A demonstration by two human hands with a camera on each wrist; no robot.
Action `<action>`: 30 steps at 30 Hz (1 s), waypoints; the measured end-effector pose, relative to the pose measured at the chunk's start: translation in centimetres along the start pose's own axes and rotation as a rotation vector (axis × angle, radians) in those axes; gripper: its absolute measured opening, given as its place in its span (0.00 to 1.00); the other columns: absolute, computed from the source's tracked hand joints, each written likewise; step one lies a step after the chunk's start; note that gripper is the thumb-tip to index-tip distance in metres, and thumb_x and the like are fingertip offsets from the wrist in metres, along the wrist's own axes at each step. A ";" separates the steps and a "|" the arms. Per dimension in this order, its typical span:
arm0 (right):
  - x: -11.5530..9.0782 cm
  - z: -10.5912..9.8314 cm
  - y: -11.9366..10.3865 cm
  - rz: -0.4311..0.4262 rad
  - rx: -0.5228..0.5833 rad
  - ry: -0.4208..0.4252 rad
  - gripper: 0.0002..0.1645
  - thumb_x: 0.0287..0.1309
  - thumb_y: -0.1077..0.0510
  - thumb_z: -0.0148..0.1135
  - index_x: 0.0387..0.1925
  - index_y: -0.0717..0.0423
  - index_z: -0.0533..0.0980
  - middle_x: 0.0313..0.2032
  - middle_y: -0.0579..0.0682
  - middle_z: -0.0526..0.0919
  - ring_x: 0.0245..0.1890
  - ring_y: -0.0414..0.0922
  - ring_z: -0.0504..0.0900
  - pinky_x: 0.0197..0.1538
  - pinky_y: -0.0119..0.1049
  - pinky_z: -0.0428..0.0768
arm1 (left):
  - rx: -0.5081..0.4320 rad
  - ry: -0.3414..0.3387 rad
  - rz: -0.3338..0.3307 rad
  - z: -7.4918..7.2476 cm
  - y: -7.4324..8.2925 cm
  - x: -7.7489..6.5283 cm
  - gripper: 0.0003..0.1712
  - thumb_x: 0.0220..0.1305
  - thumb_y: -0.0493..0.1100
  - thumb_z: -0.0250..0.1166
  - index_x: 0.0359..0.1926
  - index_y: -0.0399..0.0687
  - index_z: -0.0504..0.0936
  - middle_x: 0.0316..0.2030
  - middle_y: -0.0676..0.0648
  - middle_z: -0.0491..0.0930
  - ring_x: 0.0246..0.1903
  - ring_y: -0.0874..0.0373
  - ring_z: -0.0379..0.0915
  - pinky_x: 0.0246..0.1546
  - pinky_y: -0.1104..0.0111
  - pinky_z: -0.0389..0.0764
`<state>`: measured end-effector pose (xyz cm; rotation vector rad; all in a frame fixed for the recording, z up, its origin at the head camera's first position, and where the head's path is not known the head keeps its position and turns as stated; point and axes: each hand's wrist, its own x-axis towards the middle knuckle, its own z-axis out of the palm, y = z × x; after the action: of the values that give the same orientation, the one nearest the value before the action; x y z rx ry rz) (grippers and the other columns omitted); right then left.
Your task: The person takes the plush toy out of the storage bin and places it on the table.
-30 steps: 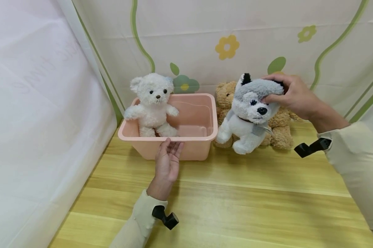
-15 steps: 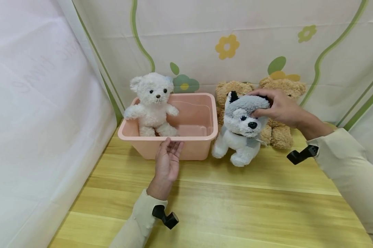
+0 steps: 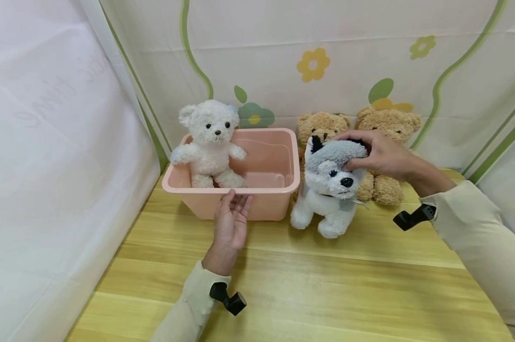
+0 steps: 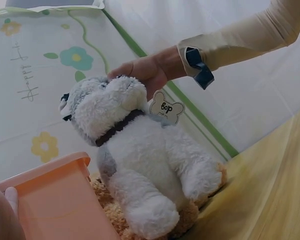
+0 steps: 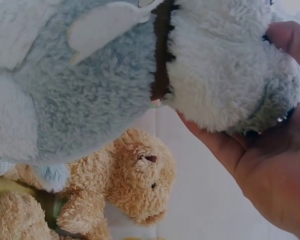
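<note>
Both arms wear long cream/beige sleeves, soft knit-looking fabric, cuffs snug at the wrists. Left sleeve [image 3: 189,308] enters the head view from abt 6 o'clock; right sleeve [image 3: 480,228] from abt 4 o'clock, w/ looser folds near the elbow. Each wrist carries a small black angular camera mount: left wrist mount [image 3: 227,299], right wrist mount [image 3: 411,217]. Left hand [image 3: 231,223] & right hand [image 3: 379,153] are bare, no rings or watch.
</note>
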<state>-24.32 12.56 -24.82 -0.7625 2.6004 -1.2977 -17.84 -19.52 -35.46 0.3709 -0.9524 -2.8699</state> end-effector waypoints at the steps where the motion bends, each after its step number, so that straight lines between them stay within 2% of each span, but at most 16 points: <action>1: 0.0 0.1 0.0 -0.006 0.018 -0.013 0.32 0.48 0.61 0.69 0.56 0.47 0.70 0.48 0.47 0.74 0.43 0.42 0.77 0.38 0.34 0.84 | 0.001 0.001 0.001 0.0 0.0 0.0 0.05 0.67 0.41 0.53 0.32 0.47 0.69 0.30 0.50 0.74 0.34 0.60 0.77 0.46 0.71 0.83; 5: 0.0 0.6 0.1 -0.024 0.057 -0.043 0.32 0.47 0.62 0.69 0.56 0.49 0.70 0.48 0.49 0.75 0.43 0.43 0.78 0.40 0.35 0.84 | 0.003 0.002 0.000 -0.1 0.0 0.1 0.05 0.67 0.41 0.53 0.33 0.47 0.69 0.30 0.50 0.74 0.34 0.60 0.77 0.47 0.71 0.83; 19: -0.3 1.2 -0.4 -0.070 -0.023 -0.060 0.32 0.45 0.61 0.71 0.54 0.43 0.72 0.48 0.45 0.78 0.44 0.43 0.78 0.43 0.32 0.82 | 0.002 0.004 0.006 0.0 0.1 0.0 0.06 0.68 0.40 0.52 0.32 0.47 0.69 0.29 0.50 0.74 0.34 0.60 0.76 0.46 0.71 0.83; 23: -0.3 1.4 -0.5 -0.098 0.004 -0.093 0.32 0.46 0.62 0.70 0.55 0.45 0.71 0.50 0.46 0.77 0.45 0.43 0.78 0.45 0.32 0.82 | 0.001 0.005 0.008 0.0 0.1 0.1 0.06 0.68 0.40 0.52 0.32 0.47 0.69 0.29 0.50 0.74 0.34 0.60 0.76 0.47 0.70 0.83; 30: -0.3 2.1 -0.3 -0.085 0.034 -0.138 0.33 0.47 0.62 0.69 0.56 0.44 0.70 0.49 0.46 0.77 0.46 0.44 0.78 0.47 0.35 0.82 | -0.003 0.000 0.010 -0.1 0.0 0.0 0.06 0.67 0.40 0.53 0.32 0.47 0.70 0.29 0.50 0.74 0.34 0.59 0.76 0.48 0.69 0.83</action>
<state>-23.22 11.12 -25.88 -0.9318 2.4567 -1.2594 -17.78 -19.55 -35.52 0.3646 -0.9479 -2.8624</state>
